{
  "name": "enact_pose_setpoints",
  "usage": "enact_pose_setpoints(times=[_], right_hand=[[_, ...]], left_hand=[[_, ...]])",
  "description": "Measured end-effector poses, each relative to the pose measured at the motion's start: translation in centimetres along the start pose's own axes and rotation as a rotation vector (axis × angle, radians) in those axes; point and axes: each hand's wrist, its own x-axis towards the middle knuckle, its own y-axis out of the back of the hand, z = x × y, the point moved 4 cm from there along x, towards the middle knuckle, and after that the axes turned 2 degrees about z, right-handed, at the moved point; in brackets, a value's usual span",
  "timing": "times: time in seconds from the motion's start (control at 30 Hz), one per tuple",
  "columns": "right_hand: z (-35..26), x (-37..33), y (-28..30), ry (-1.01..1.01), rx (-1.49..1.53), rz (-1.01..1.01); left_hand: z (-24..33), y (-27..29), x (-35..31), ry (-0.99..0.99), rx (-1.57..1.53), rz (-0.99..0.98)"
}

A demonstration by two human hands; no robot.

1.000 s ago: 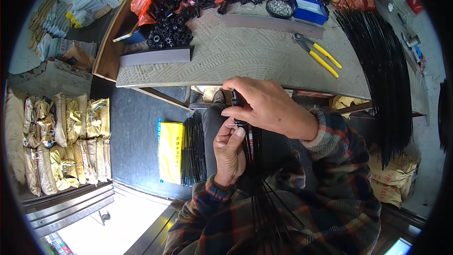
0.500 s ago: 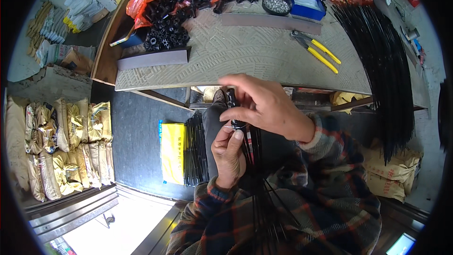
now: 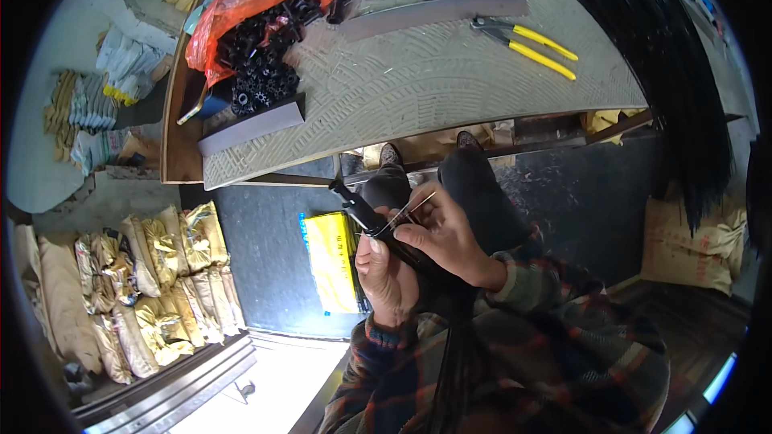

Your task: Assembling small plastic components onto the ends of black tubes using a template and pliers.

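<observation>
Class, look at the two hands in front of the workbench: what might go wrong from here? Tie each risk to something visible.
1. The left hand holds the black tubular part in front of the workbench, not over it, so a slip might drop it to the floor.
2. A thin strand sticks out by the right hand; its end might prick the skin.
3. The long black rods hang past the workbench edge, so a bump might shift them.

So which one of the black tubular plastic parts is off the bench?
The black tubular part held tilted in the left hand; the other black parts lie heaped on the bench by the orange bag.
</observation>
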Motion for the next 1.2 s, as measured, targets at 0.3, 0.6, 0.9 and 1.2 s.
enact_pose_setpoints(times=[0.3, 0.6, 0.9, 1.2], right_hand=[[-0.1, -0.4, -1.4, -0.036, -0.031, -0.096], [0.5, -0.1, -1.3, -0.145, 0.138, -0.181], [0.4, 0.1, -1.3, -0.083, 0.076, -0.157], [-0.1, -0.5, -1.6, -0.01, -0.068, -0.159]], left_hand=[[0.3, 0.4, -0.4, -0.023, 0.025, 0.104], [0.6, 0.6, -0.5, -0.003, 0.003, 0.059], [0.6, 0.4, -0.4, -0.031, -0.017, 0.093], [0.6, 0.3, -0.9, -0.013, -0.054, 0.106]])
